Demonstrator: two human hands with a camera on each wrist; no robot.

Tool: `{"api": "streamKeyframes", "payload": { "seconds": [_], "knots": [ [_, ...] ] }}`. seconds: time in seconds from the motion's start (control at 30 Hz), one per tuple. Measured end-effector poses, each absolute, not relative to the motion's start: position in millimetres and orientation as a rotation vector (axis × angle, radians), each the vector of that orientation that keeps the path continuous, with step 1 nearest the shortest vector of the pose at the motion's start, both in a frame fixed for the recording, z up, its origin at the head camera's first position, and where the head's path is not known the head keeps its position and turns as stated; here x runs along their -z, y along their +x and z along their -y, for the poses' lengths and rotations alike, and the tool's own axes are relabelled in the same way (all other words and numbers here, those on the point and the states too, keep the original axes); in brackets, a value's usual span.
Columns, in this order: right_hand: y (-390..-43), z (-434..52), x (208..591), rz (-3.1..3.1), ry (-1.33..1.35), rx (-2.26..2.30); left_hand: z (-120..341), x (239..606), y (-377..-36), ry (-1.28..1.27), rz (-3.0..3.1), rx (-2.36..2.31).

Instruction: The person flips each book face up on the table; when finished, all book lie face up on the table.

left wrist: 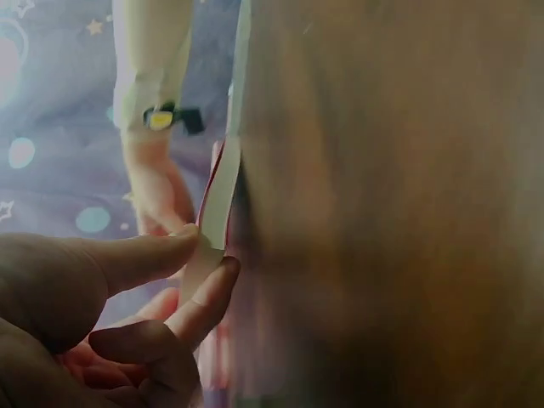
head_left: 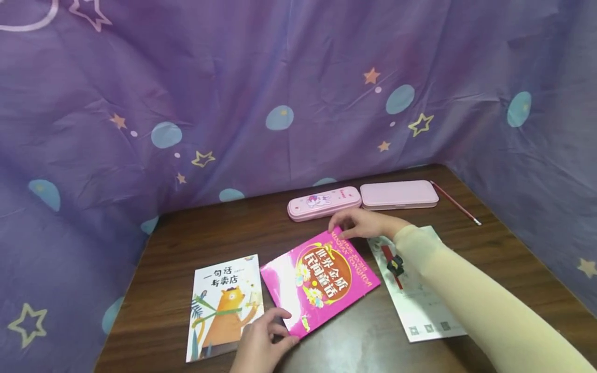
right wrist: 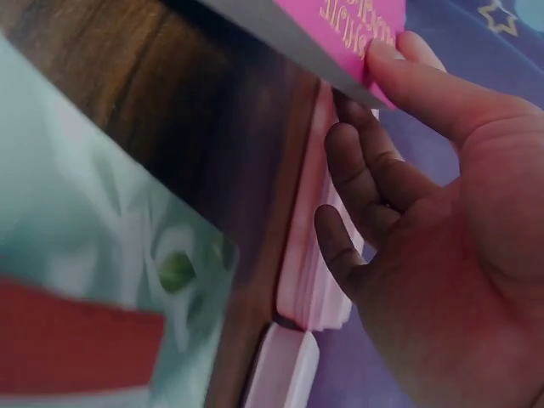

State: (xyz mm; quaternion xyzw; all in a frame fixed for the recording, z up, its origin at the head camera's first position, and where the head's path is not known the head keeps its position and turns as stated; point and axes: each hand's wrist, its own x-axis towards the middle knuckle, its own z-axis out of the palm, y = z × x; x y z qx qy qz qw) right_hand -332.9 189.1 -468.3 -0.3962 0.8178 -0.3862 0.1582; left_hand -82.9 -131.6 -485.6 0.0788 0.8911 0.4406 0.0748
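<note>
pink book (head_left: pixel 322 280) flat on the wooden table (head_left: pixel 196 238), just right of the cat picture book (head_left: pixel 224 305). left hand (head_left: pixel 263 342) pinching the pink book's near corner between thumb and fingers; right hand (head_left: pixel 359 224) gripping its far corner, just short of two pink pencil cases (head_left: pixel 361 199).
</note>
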Motion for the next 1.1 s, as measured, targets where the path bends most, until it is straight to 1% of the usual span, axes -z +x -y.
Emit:
{"api": "streamKeyframes", "payload": {
  "seconds": [0.17, 0.3, 0.57, 0.77, 0.97, 1.1],
  "knots": [
    [-335, -184, 478, -2.344, -1.163, 1.02, 123, 494, -81, 0.237, -2.546, -1.392],
    [-330, -184, 478, -2.424, -1.159, 0.941, 122, 494, -81, 0.263, -2.537, -1.392],
    [-304, -189, 473, -2.708, -1.081, 0.645, 125, 480, -90, 0.384, -2.618, -1.125],
    [-273, -202, 465, -2.828, -0.957, 0.591, 135, 462, -115, 0.478, -2.849, -0.9],
    [-241, -208, 464, -2.883, -0.906, 0.534, 148, 452, -148, 0.371, -2.962, -0.731],
    [-222, -210, 463, -2.945, -0.878, 0.439, 156, 456, -167, 0.387, -2.922, -0.748]
  ]
}}
